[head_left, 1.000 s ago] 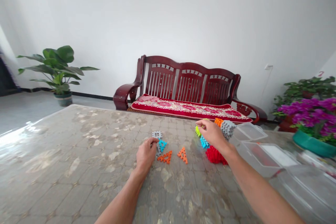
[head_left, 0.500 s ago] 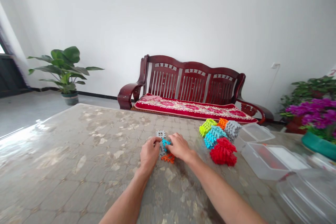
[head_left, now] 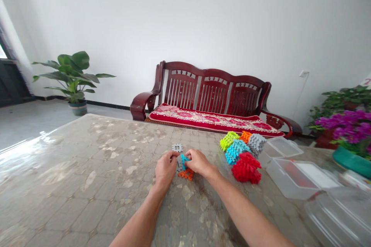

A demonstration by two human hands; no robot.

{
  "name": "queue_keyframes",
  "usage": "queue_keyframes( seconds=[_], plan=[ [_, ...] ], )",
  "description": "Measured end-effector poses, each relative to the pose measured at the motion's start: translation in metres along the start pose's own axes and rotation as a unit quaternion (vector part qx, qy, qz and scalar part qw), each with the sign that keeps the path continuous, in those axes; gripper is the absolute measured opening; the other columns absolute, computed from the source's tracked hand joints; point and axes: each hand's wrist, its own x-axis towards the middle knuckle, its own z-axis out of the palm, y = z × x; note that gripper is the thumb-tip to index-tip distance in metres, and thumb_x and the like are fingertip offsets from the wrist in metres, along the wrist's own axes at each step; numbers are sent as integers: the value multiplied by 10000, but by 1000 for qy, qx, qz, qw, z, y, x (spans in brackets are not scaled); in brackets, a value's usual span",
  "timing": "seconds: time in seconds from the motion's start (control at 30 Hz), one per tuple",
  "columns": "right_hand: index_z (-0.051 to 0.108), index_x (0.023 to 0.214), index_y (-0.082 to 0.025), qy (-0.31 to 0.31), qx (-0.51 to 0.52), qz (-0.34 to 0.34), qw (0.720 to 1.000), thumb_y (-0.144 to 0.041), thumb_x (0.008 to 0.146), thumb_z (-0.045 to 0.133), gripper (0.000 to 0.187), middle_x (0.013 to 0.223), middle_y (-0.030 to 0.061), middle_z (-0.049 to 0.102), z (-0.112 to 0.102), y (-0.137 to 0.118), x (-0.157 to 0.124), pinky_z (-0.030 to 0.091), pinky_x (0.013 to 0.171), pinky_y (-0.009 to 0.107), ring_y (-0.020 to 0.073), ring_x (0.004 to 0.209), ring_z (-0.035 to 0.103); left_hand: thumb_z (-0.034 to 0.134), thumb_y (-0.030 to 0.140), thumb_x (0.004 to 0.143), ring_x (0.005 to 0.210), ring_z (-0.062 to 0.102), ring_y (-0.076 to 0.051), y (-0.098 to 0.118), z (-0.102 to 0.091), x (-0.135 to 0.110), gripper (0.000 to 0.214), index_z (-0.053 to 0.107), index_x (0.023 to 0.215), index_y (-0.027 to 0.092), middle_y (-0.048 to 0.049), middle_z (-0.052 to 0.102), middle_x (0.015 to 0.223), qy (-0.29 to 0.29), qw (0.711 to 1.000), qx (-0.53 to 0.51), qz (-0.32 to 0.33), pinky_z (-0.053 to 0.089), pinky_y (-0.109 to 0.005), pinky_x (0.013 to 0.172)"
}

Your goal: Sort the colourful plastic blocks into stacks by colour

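Note:
My right hand (head_left: 197, 162) pinches a blue interlocking building piece (head_left: 184, 161) between thumb and fingers, tilted up over the pieces below it. My left hand (head_left: 166, 166) is closed at the left edge of a grey piece (head_left: 179, 165), which the blue one partly covers. Just on my side of these lies an orange notched piece (head_left: 186, 175), touching or close to the grey. A light grey square piece with a hole (head_left: 177, 148) lies flat just beyond my fingertips. Whether the pieces are joined cannot be made out.
Right of my hands stand packed stacks of pieces: red (head_left: 247, 168), blue (head_left: 237, 150), lime (head_left: 228, 141), orange (head_left: 245, 136) and grey (head_left: 257, 144). Clear plastic boxes (head_left: 285, 185) stand farther right, near purple flowers (head_left: 352, 127). A wooden bench (head_left: 214, 88) is behind the table (head_left: 87, 185).
My right hand has shifted slightly, and the blue piece now stands more tilted in its fingers. My left hand stays almost where it was.

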Motion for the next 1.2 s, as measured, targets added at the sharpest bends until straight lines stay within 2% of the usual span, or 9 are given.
queue_keyframes(
  seconds=[0.1, 0.23, 0.37, 0.47, 0.6, 0.73, 0.87, 1.03, 1.2],
  plan=[
    [722, 909, -208, -17, 18, -9, 1000, -133, 703, 654, 229, 849, 19, 746, 0, 4, 0, 424, 672, 223, 171, 813, 667, 464, 181, 855, 909, 681, -173, 0, 0, 0, 309, 743, 965, 257, -9, 771, 983, 3, 1000, 0, 3, 448, -235, 747],
    [724, 864, -209, -6, 17, -27, 999, -112, 691, 649, 212, 930, 29, 738, 1, 8, 0, 447, 783, 229, 181, 935, 655, 469, 192, 852, 915, 685, -182, -1, 1, 0, 301, 739, 966, 261, -10, 770, 989, -3, 1000, 6, 3, 457, -248, 768],
    [712, 1009, -208, 1, 14, -39, 999, -193, 731, 667, 282, 1038, 54, 710, 2, 9, -1, 450, 844, 251, 192, 996, 638, 455, 188, 857, 930, 687, -187, -2, 1, 1, 309, 734, 970, 260, -9, 767, 999, -8, 1000, 6, 7, 461, -256, 792],
    [695, 1087, -217, -15, -25, -50, 998, -253, 717, 699, 373, 1096, 71, 673, -1, 4, -5, 448, 837, 265, 209, 1003, 634, 462, 192, 855, 934, 689, -193, -1, 1, 1, 305, 735, 969, 263, -8, 770, 989, -6, 1000, 7, 8, 466, -257, 782],
    [698, 1040, -220, -39, -107, -56, 992, -168, 717, 635, 333, 1110, 80, 656, -6, -9, -11, 436, 801, 269, 212, 995, 637, 460, 193, 860, 961, 687, -186, -1, 0, 0, 306, 734, 974, 270, -2, 770, 1017, -5, 1000, 3, 7, 468, -249, 805],
    [675, 1058, -197, -29, -138, -41, 989, -150, 733, 607, 336, 1093, 96, 676, -6, -16, -13, 433, 790, 288, 229, 996, 639, 461, 192, 867, 999, 682, -187, 1, -1, 0, 306, 731, 993, 260, -13, 769, 1039, -13, 1000, 1, -2, 466, -252, 844],
    [658, 1121, -198, -5, -105, -44, 994, -165, 712, 626, 412, 1114, 92, 679, -2, -10, -11, 434, 819, 285, 225, 1010, 634, 463, 191, 872, 1004, 684, -196, 2, -2, -1, 309, 732, 1009, 256, -21, 772, 1039, -19, 1000, 4, -10, 472, -262, 845],
    [703, 955, -220, 62, -17, -40, 997, -175, 725, 632, 245, 1000, 49, 674, 0, 1, -3, 452, 819, 263, 188, 933, 632, 470, 186, 879, 985, 688, -186, 3, -3, -1, 300, 736, 994, 262, -9, 776, 1018, -18, 1000, 13, -10, 475, -244, 812],
    [677, 861, -197, 135, 119, -66, 982, -62, 716, 547, 237, 964, 31, 676, -5, 12, 3, 485, 754, 232, 142, 816, 629, 466, 191, 875, 975, 688, -195, 1, -1, 0, 303, 735, 994, 262, -11, 773, 1017, -20, 1000, 16, -6, 474, -255, 798]
  ],
)
